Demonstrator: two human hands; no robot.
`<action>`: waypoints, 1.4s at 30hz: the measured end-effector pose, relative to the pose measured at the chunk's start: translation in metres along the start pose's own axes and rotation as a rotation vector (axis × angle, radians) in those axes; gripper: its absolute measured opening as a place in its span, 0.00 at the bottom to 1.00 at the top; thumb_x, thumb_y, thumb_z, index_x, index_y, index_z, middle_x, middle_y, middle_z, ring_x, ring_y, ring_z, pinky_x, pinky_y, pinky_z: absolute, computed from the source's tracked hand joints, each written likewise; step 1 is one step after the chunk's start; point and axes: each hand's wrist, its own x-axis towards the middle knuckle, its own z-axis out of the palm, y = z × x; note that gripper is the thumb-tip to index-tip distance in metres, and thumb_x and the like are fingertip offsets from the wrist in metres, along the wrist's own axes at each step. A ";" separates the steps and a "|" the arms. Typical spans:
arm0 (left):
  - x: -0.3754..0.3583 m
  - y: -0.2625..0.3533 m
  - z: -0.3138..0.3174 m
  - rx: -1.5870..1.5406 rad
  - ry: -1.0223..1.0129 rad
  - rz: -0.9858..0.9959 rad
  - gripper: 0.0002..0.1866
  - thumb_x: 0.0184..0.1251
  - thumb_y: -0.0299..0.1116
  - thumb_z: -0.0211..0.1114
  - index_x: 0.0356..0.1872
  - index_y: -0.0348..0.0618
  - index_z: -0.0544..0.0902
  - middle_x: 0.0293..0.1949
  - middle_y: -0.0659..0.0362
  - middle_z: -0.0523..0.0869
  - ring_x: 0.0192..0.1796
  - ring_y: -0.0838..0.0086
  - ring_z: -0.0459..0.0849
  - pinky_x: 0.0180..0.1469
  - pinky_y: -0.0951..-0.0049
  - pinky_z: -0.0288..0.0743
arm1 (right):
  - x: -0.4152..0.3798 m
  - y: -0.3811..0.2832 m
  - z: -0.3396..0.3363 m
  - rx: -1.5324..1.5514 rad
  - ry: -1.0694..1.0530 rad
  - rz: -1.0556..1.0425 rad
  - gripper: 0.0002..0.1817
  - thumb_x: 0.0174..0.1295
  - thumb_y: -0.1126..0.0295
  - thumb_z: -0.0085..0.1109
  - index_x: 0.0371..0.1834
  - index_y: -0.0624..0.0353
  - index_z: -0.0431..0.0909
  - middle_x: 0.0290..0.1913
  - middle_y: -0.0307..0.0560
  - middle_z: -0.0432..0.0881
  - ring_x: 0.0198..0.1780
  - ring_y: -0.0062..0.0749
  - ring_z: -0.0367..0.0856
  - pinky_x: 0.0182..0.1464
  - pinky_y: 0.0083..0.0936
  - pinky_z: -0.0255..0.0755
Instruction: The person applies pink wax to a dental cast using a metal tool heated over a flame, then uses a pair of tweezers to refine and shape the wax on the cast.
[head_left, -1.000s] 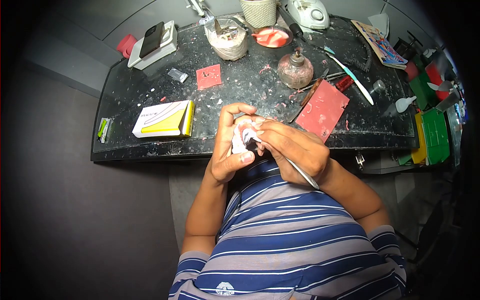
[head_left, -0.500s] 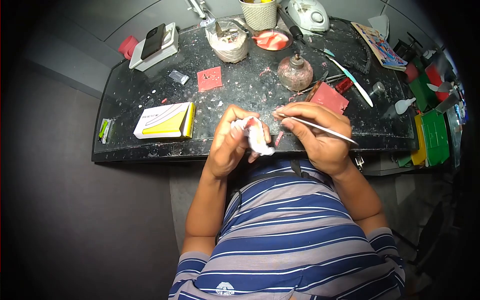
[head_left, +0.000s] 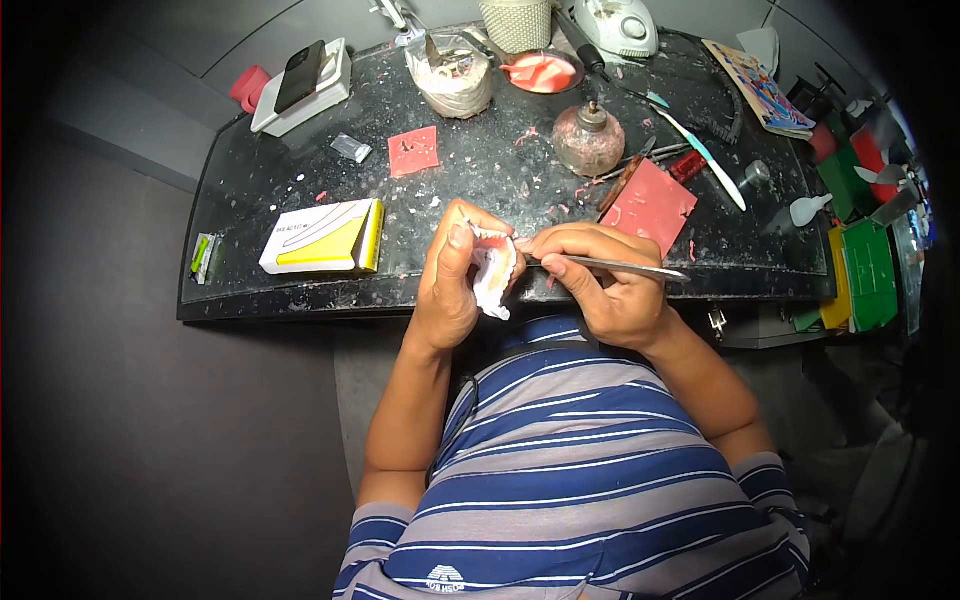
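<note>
A white dental cast (head_left: 494,280) with a row of teeth and some pink wax is held in my left hand (head_left: 450,280), whose fingers wrap its back and side. My right hand (head_left: 615,285) pinches a thin metal tool (head_left: 630,267) like a pen; its working end is at the right side of the cast, partly hidden by my fingertips. Both hands are close together over the table's front edge. Behind my right hand lies a pink wax sheet (head_left: 650,205), beside a glass burner (head_left: 588,140) with a metal cap.
A yellow and white box (head_left: 322,237) lies left of my hands. Farther back are a small pink square (head_left: 413,151), a plaster-filled bag (head_left: 450,85), a dish of pink wax (head_left: 541,73) and a toothbrush (head_left: 705,160). Green bins (head_left: 868,275) stand at right.
The cast has turned in my left hand, so its teeth show more. My right hand has moved left, bringing the tool against the cast. More of the pink sheet shows.
</note>
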 end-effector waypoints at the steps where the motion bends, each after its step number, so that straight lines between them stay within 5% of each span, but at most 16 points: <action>1: 0.000 0.000 0.000 0.009 0.006 -0.002 0.29 0.84 0.62 0.41 0.48 0.43 0.74 0.22 0.57 0.78 0.19 0.79 0.70 0.19 0.78 0.61 | 0.000 0.001 0.000 0.001 0.000 -0.011 0.06 0.68 0.78 0.65 0.44 0.70 0.86 0.42 0.57 0.90 0.42 0.37 0.91 0.45 0.27 0.83; 3: -0.001 0.001 -0.001 0.019 0.013 -0.003 0.29 0.84 0.62 0.41 0.48 0.44 0.74 0.22 0.57 0.78 0.19 0.80 0.70 0.19 0.78 0.60 | 0.000 0.001 0.000 -0.004 -0.014 -0.040 0.06 0.68 0.78 0.65 0.44 0.70 0.86 0.42 0.56 0.90 0.42 0.37 0.91 0.45 0.27 0.83; 5: -0.003 0.003 -0.004 -0.046 0.009 -0.051 0.28 0.84 0.59 0.44 0.48 0.39 0.73 0.28 0.55 0.81 0.28 0.78 0.77 0.33 0.78 0.71 | 0.000 0.002 0.000 -0.009 -0.027 -0.068 0.06 0.68 0.79 0.65 0.44 0.70 0.86 0.42 0.56 0.90 0.42 0.37 0.91 0.45 0.27 0.83; 25: -0.005 0.004 0.001 0.035 -0.015 0.011 0.27 0.84 0.58 0.46 0.47 0.39 0.72 0.30 0.56 0.81 0.30 0.79 0.77 0.34 0.78 0.71 | -0.001 0.009 -0.001 -0.021 0.025 -0.092 0.05 0.70 0.78 0.63 0.43 0.69 0.87 0.38 0.51 0.91 0.31 0.23 0.85 0.35 0.21 0.79; 28: -0.005 0.003 0.002 0.065 -0.014 0.032 0.26 0.84 0.58 0.46 0.47 0.40 0.72 0.30 0.56 0.81 0.30 0.79 0.77 0.34 0.78 0.71 | -0.003 0.005 -0.003 0.018 0.017 0.029 0.05 0.70 0.78 0.63 0.43 0.69 0.87 0.38 0.52 0.91 0.32 0.26 0.87 0.36 0.22 0.80; 42: -0.007 0.002 0.005 0.089 0.012 0.076 0.26 0.84 0.57 0.48 0.48 0.39 0.72 0.32 0.56 0.81 0.32 0.80 0.76 0.35 0.78 0.71 | -0.005 0.010 0.000 0.043 0.053 -0.034 0.05 0.69 0.77 0.65 0.41 0.69 0.87 0.37 0.52 0.91 0.30 0.24 0.85 0.34 0.22 0.78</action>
